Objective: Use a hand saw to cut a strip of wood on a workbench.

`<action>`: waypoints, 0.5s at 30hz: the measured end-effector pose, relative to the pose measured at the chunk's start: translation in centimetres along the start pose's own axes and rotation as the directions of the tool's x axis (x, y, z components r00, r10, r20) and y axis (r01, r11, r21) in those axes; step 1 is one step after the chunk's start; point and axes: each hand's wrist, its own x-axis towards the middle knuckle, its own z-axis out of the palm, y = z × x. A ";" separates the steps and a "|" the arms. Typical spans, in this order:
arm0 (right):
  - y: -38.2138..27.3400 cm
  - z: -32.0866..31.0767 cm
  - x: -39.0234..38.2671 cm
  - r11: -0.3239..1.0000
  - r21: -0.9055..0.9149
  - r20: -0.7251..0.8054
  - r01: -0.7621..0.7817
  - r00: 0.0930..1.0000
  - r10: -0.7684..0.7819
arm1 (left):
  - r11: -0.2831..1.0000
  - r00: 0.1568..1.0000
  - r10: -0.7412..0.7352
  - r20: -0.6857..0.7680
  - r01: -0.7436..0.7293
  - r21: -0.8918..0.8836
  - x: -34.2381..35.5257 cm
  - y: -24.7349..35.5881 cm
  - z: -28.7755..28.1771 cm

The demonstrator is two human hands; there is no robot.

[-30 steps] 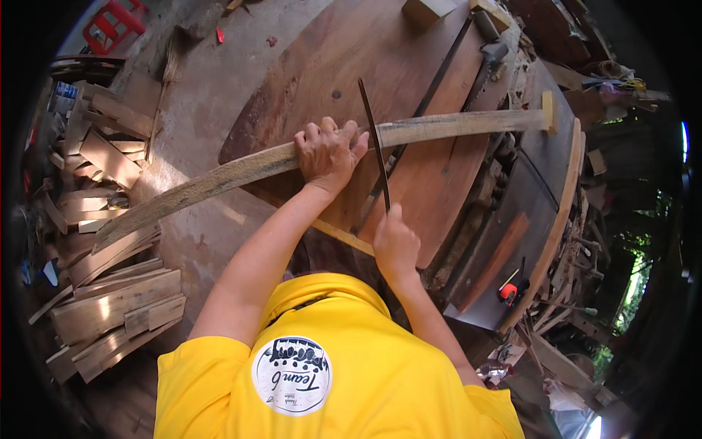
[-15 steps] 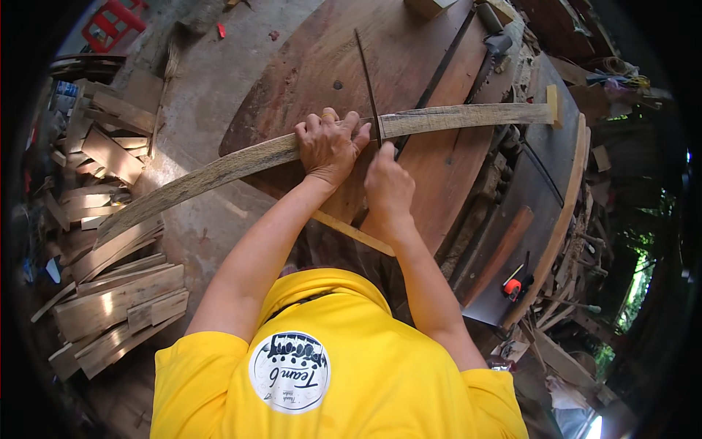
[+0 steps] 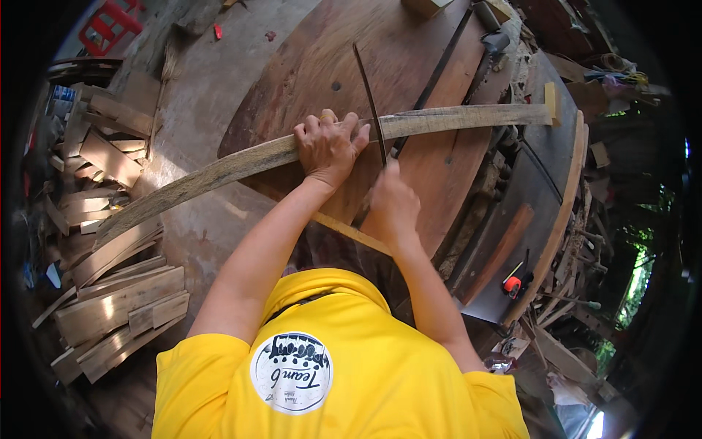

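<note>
A long, curved wooden piece (image 3: 468,118) with rough, dark-streaked faces lies across the brown wooden worktop (image 3: 292,88), its left end reaching out past the worktop. My left hand (image 3: 329,146) grips it near the middle, fingers over the far edge. Just right of that hand, a thin handsaw blade (image 3: 371,95), seen almost edge-on, crosses the piece. My right hand (image 3: 395,199) is closed around the saw's near end and slightly blurred; its handle is hidden in my fist. A small light wood block (image 3: 552,104) sits at the piece's right end.
Cut boards (image 3: 121,304) and offcuts are heaped on the left. At right, a dark bench surface (image 3: 537,208) carries a reddish wood strip (image 3: 499,252) and a red-and-black tape measure (image 3: 512,285). A red plastic stool (image 3: 110,28) stands far left.
My right hand has drawn the saw back toward me, and more of the blade shows on the near side of the piece. My left hand stays in place.
</note>
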 end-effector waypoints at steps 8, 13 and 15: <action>-0.3 0.1 1.9 0.997 0.069 -0.076 0.018 0.997 -0.013 | 0.999 0.997 0.036 -0.066 -0.038 -0.030 0.4 0.4 0.3; 0.8 -1.4 -1.8 0.987 0.137 0.011 -0.081 0.997 0.080 | 1.000 1.000 0.012 -0.006 -0.012 -0.011 0.1 -0.2 -0.1; 1.7 -1.5 -3.0 0.990 0.128 -0.059 -0.055 0.996 0.063 | 0.999 1.000 0.026 -0.011 -0.026 -0.043 0.2 -0.1 -0.4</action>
